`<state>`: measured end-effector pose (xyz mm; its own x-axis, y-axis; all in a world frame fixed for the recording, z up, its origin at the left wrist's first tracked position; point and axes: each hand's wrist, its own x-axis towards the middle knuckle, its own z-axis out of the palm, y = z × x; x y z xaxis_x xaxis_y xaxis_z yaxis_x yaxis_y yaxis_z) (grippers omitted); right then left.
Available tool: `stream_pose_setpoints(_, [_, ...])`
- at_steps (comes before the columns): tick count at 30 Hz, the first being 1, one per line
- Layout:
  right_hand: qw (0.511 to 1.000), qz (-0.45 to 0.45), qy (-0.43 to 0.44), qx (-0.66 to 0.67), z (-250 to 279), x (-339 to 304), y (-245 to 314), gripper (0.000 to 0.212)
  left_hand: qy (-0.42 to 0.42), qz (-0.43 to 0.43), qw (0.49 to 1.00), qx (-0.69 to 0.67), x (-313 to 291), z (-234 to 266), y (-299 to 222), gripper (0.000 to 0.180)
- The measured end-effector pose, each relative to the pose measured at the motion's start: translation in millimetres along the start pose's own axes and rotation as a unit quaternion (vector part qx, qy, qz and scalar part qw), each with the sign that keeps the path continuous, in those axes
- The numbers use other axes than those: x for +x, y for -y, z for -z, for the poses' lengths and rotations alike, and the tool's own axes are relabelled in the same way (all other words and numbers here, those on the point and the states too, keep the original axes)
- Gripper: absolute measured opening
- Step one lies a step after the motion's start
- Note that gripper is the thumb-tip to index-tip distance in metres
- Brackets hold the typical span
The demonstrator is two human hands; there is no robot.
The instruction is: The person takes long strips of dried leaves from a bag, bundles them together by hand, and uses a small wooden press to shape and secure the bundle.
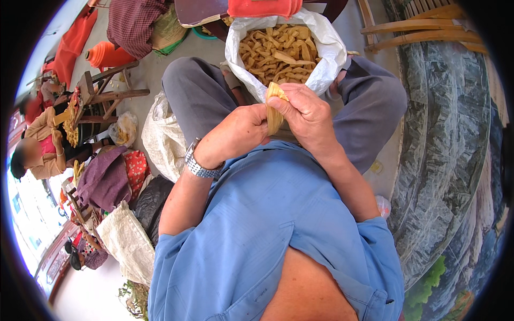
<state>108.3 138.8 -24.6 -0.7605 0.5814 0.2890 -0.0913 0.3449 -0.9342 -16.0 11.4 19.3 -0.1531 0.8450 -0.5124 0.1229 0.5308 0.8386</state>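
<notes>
In front of my lap I hold a pale yellow, ribbed, folded strip [275, 113] upright between both hands; its exact kind I cannot tell. My left hand [240, 130], with a metal watch [201, 160] on its wrist, is closed on the strip's lower left side. The thumb and fingers of my right hand [309, 109] pinch its upper part. Just beyond my hands, between my knees, stands an open white woven sack [240, 27]. Many yellow-brown strips [278, 51] fill it, cut short and lying loosely.
A red plastic thing [265, 6] rests at the sack's far side. To my left are an empty-looking white sack [163, 136], a wooden stool [110, 93] and an orange container [107, 55]. Other people [40, 147] sit farther left. Plastic-covered dark panels [439, 155] lie along my right.
</notes>
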Motion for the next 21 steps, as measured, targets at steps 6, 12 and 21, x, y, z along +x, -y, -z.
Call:
stream_pose_setpoints(6, [0.985,0.023,0.113,-0.126,0.4,-9.7,7.7,0.028,-0.023,-0.080,0.990,0.115,0.2,-3.8,9.1,0.016])
stream_pose_setpoints(12, [0.986,-0.086,0.133,-0.052,3.7,-17.6,13.1,0.029,-0.040,-0.056,0.990,0.120,3.0,-7.2,2.2,0.016])
stream_pose_setpoints(21, [0.967,-0.202,0.142,-0.055,14.2,-18.3,8.8,0.032,-0.137,-0.063,0.982,0.112,-3.6,-10.8,-2.5,0.015])
